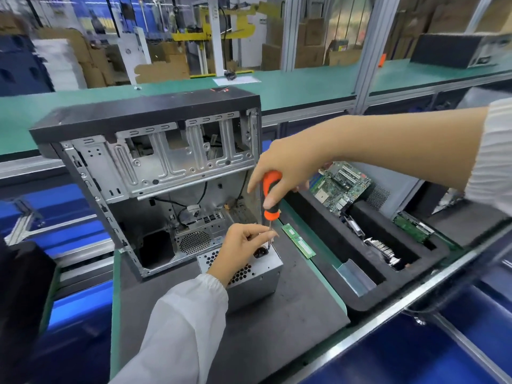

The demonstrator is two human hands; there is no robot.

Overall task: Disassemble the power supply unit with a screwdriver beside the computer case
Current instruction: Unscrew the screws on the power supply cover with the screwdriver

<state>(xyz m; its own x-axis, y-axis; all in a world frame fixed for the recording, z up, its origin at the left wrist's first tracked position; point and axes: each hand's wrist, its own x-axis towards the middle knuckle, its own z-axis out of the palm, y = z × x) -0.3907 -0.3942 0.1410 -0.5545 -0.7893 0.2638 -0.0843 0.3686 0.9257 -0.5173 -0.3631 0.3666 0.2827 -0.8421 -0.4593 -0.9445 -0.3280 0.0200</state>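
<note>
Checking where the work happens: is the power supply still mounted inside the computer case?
No, the power supply sits on the dark mat outside the computer case.

Bare matt sheet metal — power supply unit (257, 275) and computer case (155, 162) — beside a glossy orange-black plastic screwdriver (271, 195) handle.

A long bench (304, 87) with a green top runs across the room behind the work area, edged in pale metal. Aluminium posts (368, 42) rise from it and hold clear panels. Beyond the panels stand stacks of brown cardboard boxes (310, 45), a yellow metal frame (235, 23) and blue wall panels (83, 6). A white sheet of paper (237, 79) lies on the far green surface. Blue bins (69, 225) sit low on the left. The light is bright, even and white.
</note>
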